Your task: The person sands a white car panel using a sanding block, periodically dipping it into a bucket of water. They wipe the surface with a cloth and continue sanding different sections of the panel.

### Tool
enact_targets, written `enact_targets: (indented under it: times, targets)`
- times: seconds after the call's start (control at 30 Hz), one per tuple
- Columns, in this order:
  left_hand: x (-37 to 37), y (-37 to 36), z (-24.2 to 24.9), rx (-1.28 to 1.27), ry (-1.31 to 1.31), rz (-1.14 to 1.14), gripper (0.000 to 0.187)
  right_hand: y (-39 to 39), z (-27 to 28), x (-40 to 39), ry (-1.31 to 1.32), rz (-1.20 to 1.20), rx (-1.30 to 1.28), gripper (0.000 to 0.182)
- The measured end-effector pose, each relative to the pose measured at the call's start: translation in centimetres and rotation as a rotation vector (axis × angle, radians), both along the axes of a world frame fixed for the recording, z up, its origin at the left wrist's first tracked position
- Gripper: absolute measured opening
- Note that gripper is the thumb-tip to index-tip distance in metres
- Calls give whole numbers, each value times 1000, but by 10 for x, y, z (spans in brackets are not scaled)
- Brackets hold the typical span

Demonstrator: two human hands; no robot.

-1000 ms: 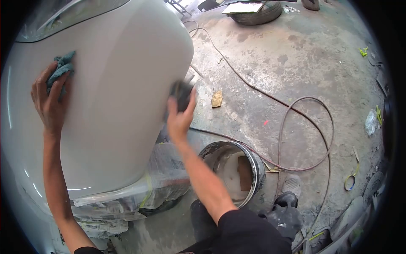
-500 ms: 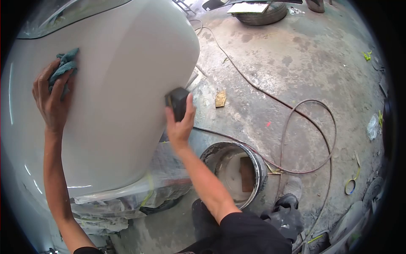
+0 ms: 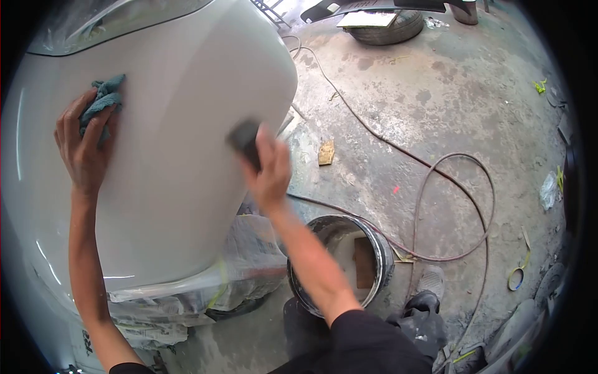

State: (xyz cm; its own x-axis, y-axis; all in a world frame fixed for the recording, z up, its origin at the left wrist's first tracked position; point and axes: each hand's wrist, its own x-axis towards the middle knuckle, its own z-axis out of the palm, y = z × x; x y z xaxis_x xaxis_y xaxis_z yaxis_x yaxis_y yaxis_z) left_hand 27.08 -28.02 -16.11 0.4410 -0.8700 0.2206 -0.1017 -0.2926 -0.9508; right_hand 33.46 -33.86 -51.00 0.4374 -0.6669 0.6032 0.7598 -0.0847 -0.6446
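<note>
A light grey curved car panel [image 3: 168,168] fills the left half of the view. My left hand [image 3: 86,149] grips a crumpled blue-green cloth [image 3: 103,105] against the panel's upper left part. Further right, my right hand [image 3: 269,165] holds a dark block [image 3: 245,138] on the panel near its right edge; hand and block are smeared by motion. What lies under the block is hidden.
Below my right forearm stands a round bucket [image 3: 383,249] with a brown piece inside. A hose [image 3: 405,146] loops over the concrete floor. Masking paper [image 3: 249,246] covers the area under the panel. A tyre [image 3: 398,30] lies at the top.
My right hand has moved the dark block left, further onto the panel. My left hand and the cloth appear slightly further right and lower, as the whole view has shifted a little.
</note>
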Motion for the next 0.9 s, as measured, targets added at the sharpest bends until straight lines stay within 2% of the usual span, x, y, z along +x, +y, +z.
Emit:
enact_targets:
  times: [0.07,0.13,0.2,0.23,0.27,0.33,0.43,0.53,0.6,0.7,0.8,0.9]
  targets:
    - [2,3,2,4,-27,-1,28,-57,36,63,120,78,56,75]
    - [1,9,0,7,-26,14,27,-99,57,101,89,270,160,74]
    - [2,4,1,5,-24,1,25,-76,57,72,170,162,202,76]
    - [4,2,0,-9,-19,-16,25,-42,46,56,91,-67,145,74]
    - [4,0,-1,-18,-13,-28,24,0,31,12,144,14,75,68]
    - [1,-2,-1,-15,-1,-30,24,65,3,-74,46,-4,-65,52]
    - [2,-3,-1,-2,9,-49,26,78,-17,-97,3,23,-168,49]
    - [2,7,0,3,-29,-19,26,1,31,7,41,-123,-87,65]
    - [3,3,-2,-13,-33,-23,25,-64,71,46,176,121,155,69]
    - [3,2,-1,-7,-23,-38,24,-13,59,3,150,-33,112,61]
    - [3,2,0,5,-25,-47,24,88,-7,-116,9,2,-266,46]
    - [3,5,2,1,-34,-33,25,72,-6,-90,-80,42,-181,48]
